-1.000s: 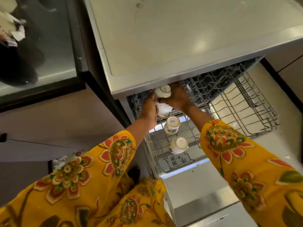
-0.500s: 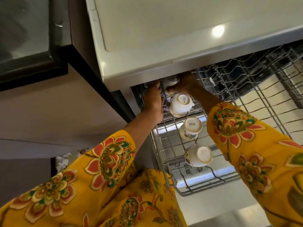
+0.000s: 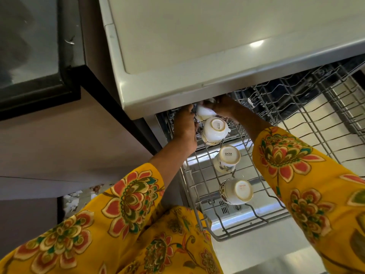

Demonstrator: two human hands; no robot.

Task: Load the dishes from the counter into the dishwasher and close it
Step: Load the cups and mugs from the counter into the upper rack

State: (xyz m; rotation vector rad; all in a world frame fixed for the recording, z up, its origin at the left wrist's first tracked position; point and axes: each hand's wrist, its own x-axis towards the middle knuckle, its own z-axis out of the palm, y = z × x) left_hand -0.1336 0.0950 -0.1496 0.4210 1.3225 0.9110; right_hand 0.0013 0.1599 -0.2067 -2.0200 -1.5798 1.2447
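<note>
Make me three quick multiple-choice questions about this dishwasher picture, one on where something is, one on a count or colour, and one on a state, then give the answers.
1. Where are the cups?
A. On the counter
B. In the pulled-out wire rack
C. On the floor

2. How many cups sit in plain view with nobody holding them?
A. One
B. Three
C. Six

3. How do those cups sit?
A. Bottoms turned up
C. Stacked inside each other
B. Mouths facing up, full of water

Answers:
1 B, they sit among the rack's wires in a row.
2 B, three white cups show their bases in a line; a fourth white piece, between the left hand and right hand, is half hidden under the counter edge.
3 A, the round printed bases face the camera.
</note>
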